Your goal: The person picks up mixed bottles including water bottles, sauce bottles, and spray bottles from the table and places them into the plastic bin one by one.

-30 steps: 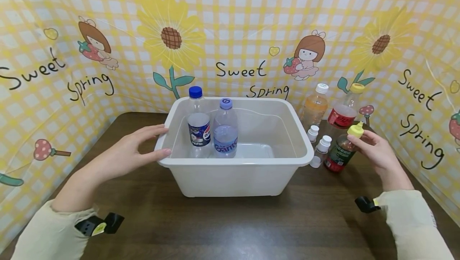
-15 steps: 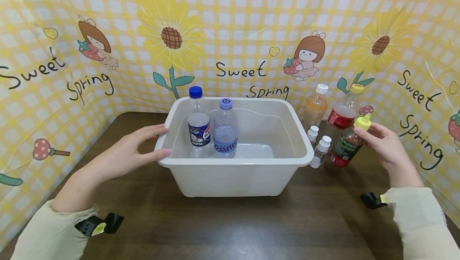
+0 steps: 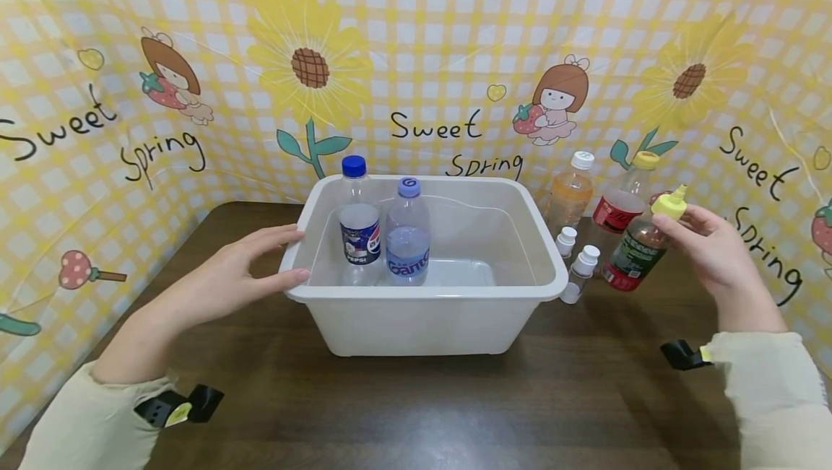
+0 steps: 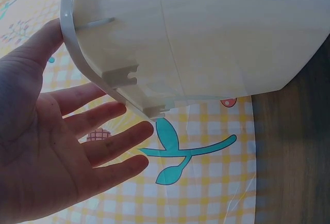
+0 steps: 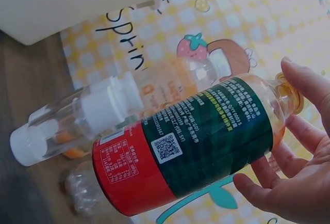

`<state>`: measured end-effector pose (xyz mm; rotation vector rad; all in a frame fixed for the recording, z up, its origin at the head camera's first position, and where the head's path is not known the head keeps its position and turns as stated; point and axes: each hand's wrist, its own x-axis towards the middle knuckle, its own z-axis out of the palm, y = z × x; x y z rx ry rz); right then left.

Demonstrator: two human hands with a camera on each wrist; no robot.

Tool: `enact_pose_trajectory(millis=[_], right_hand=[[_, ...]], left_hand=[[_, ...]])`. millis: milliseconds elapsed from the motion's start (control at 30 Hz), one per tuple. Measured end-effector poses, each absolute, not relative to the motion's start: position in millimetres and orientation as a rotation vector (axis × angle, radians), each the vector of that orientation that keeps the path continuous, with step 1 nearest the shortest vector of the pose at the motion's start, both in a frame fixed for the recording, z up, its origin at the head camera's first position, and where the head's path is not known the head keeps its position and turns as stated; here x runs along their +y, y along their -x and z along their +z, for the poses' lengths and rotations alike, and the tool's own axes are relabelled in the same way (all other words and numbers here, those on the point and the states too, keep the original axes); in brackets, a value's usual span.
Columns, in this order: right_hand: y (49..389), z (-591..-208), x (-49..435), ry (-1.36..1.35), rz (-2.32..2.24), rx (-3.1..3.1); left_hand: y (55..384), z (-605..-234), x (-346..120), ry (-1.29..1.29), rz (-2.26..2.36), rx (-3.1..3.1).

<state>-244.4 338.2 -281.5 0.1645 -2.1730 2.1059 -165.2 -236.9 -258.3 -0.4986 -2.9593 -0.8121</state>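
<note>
My right hand (image 3: 724,260) pinches a bottle with a yellow nozzle cap (image 3: 640,253) by its neck, just under the cap. The bottle leans, its base pointing down and to the left; the right wrist view shows its green and red label (image 5: 206,131). Over on the left, my left hand (image 3: 221,279) rests against the rim of a white plastic bin (image 3: 422,322), thumb and fingers spread and mostly straight. Inside the bin stand a Pepsi bottle (image 3: 360,239) with a blue cap and a bottle with a light purple cap (image 3: 407,242).
Right of the bin stand two small white-capped bottles (image 3: 583,264), a bottle of orange drink (image 3: 570,192) and a red-labelled bottle with a yellow cap (image 3: 620,203). A yellow checked cloth (image 3: 429,37) hangs behind the brown table (image 3: 416,412).
My right hand has moved right and up with the yellow-capped bottle, which leans more and has its base farther from the small bottles. My left hand has stayed at the bin's rim.
</note>
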Motion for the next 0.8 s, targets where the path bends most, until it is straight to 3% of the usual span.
enact_pose_trajectory(millis=[267,800], right_hand=[[240,-267,332,-0.326,2.182,-2.043],[238,-239,319,-0.333,1.973,-2.077]], left_hand=[[165,-258,-237,0.494,-0.818,-2.964],[165,-259,-237,0.488,-0.817,-2.959]])
